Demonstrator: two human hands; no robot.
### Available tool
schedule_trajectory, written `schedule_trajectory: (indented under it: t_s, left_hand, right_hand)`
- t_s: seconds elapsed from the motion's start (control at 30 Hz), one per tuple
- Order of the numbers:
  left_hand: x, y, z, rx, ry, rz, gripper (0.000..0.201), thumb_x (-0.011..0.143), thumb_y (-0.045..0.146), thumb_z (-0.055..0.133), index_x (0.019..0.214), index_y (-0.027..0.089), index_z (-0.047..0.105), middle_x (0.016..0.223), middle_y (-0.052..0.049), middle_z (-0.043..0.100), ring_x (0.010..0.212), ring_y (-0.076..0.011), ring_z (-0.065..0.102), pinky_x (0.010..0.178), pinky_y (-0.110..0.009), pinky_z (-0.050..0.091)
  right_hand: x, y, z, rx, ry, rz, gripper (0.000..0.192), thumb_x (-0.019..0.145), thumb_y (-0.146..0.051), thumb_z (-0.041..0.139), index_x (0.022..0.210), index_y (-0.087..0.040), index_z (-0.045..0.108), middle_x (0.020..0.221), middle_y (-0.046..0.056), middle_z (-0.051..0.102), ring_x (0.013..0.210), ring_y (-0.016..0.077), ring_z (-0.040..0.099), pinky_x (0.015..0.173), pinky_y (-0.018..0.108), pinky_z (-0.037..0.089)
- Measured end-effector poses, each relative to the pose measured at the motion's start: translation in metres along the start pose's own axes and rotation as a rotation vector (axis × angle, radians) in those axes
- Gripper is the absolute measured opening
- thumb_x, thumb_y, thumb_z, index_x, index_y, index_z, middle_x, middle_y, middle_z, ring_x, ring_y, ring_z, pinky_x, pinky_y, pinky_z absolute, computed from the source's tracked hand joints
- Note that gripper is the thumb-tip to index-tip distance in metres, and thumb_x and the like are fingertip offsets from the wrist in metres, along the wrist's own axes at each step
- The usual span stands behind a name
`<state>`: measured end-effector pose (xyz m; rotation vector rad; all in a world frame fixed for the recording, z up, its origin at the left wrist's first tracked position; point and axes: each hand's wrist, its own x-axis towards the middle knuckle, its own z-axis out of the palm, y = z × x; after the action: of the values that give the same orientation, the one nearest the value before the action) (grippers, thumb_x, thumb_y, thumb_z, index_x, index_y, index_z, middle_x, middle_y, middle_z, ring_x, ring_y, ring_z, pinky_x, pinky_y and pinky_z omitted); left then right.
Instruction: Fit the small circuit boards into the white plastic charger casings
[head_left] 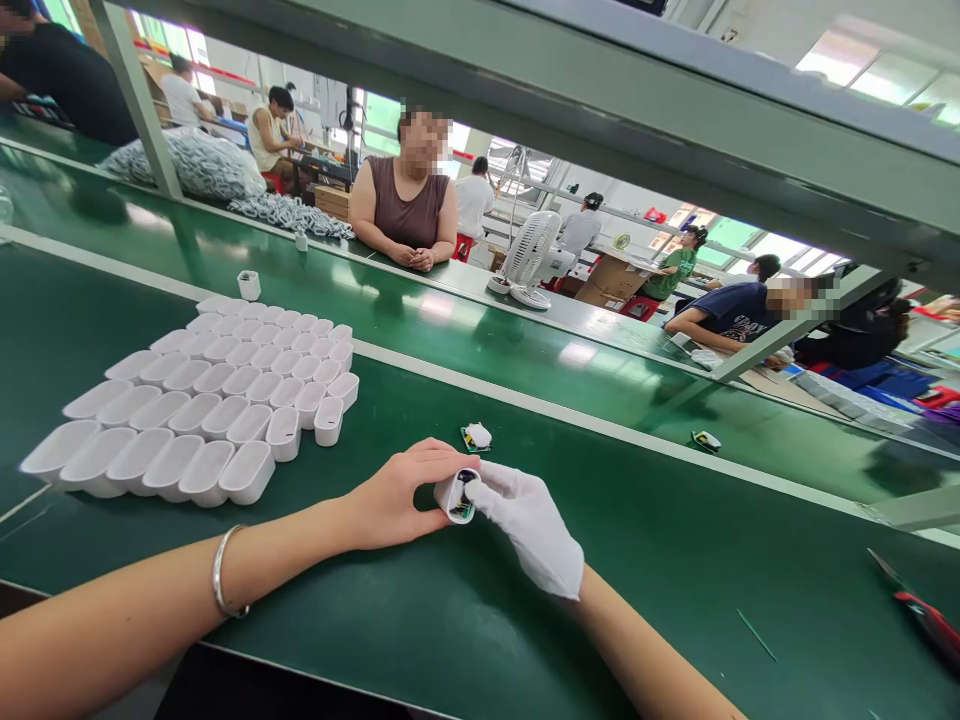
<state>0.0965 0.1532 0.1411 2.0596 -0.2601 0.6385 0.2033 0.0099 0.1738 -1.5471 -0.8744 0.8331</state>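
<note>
Shells (pixel 202 410), open ends up, packed in rows on the belt (pixel 675 560) at left, well apart from the hands. Left hand (pixel 397 497), bare, pinches a shell (pixel 455 495) at centre; its fingertips hidden behind it. Board (pixel 463 495) inside, only partly visible. Right hand (pixel 529 525), gloved, pinches the same shell. Loose board (pixel 476 436) just beyond. Red tool (pixel 926 617), cut off at right

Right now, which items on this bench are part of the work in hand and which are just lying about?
In hand:
- white shell with a board inside, held by left hand and gloved right hand
- block of empty shells
- loose board just beyond the hands

Lying about:
- desk fan
- red-handled tool
- single shell
- small part on the belt
</note>
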Motion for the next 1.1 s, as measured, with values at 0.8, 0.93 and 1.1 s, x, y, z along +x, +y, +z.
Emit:
schedule_trajectory:
  t_s: [0.8,0.93,1.1]
  left_hand:
    - [0.006,-0.023,-0.020,-0.103,-0.231,-0.505,0.035,0.068,0.026,0.069,0.102,0.019,0.070,0.083,-0.001,0.066,0.069,-0.0132,0.054,0.060,-0.020,0.041]
    - [0.006,-0.024,-0.020,-0.127,-0.235,-0.505,0.033,0.068,0.026,0.069,0.100,0.018,0.071,0.080,0.000,0.066,0.070,-0.0140,0.055,0.061,-0.020,0.042]
    - [0.007,-0.023,-0.020,-0.119,-0.248,-0.491,0.028,0.068,0.027,0.069,0.094,0.017,0.073,0.074,0.001,0.064,0.068,-0.0133,0.054,0.061,-0.020,0.042]
  right_hand:
    - [0.007,0.018,-0.031,-1.236,0.217,-0.514,0.042,0.081,-0.005,0.047,0.102,-0.035,0.067,0.079,-0.003,0.065,0.072,0.0123,0.054,0.072,0.034,0.026]
    - [0.013,0.027,-0.022,-1.289,0.288,-0.540,0.040,0.080,-0.005,0.053,0.099,-0.036,0.068,0.082,-0.005,0.066,0.076,0.0115,0.055,0.073,0.034,0.023]
    - [0.017,0.031,-0.018,-1.371,0.236,-0.523,0.047,0.078,-0.001,0.050,0.105,-0.036,0.065,0.086,-0.004,0.065,0.076,0.0113,0.055,0.073,0.034,0.023]
